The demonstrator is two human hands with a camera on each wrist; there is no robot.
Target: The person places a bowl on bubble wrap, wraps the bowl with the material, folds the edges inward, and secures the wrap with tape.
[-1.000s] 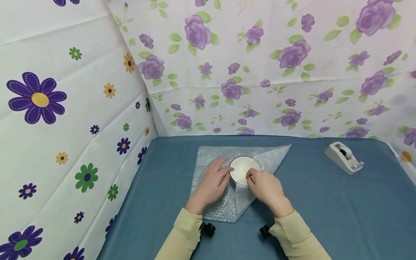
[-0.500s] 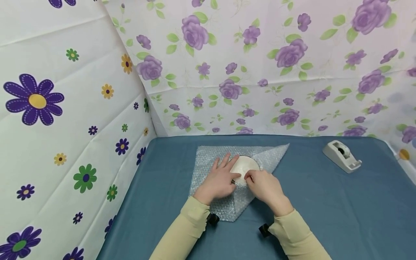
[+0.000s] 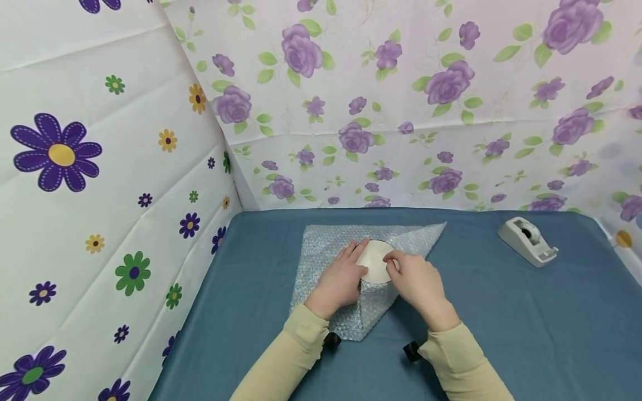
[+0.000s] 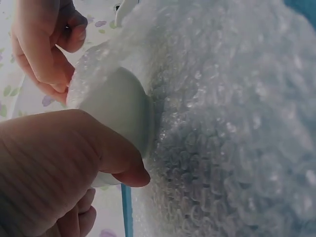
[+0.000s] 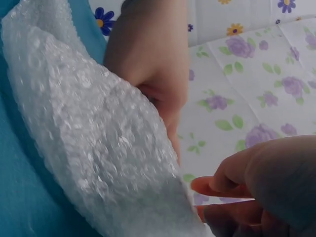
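A white bowl (image 3: 373, 260) with a dark rim stands on a sheet of bubble wrap (image 3: 321, 242), whose front part is folded up against the bowl's near side. My left hand (image 3: 339, 278) holds the bowl's left side. In the left wrist view its thumb presses the outer wall of the bowl (image 4: 121, 106), low down near the wrap, with other fingers curled beneath. At the bowl's right, my right hand (image 3: 417, 281) has its fingers curled; in the right wrist view the fingertips (image 5: 205, 185) pinch the upper edge of the raised bubble wrap (image 5: 98, 128).
A white tape dispenser (image 3: 528, 241) with a roll in it stands at the right back of the blue-covered table (image 3: 501, 334). Flower-print cloth (image 3: 351, 111) hangs behind and along the left side. One corner of the wrap points up to the right.
My left hand has shifted right onto the bowl, its thumb now against the near rim. The right hand has moved slightly right along the wrap's edge. The tape dispenser stays put.
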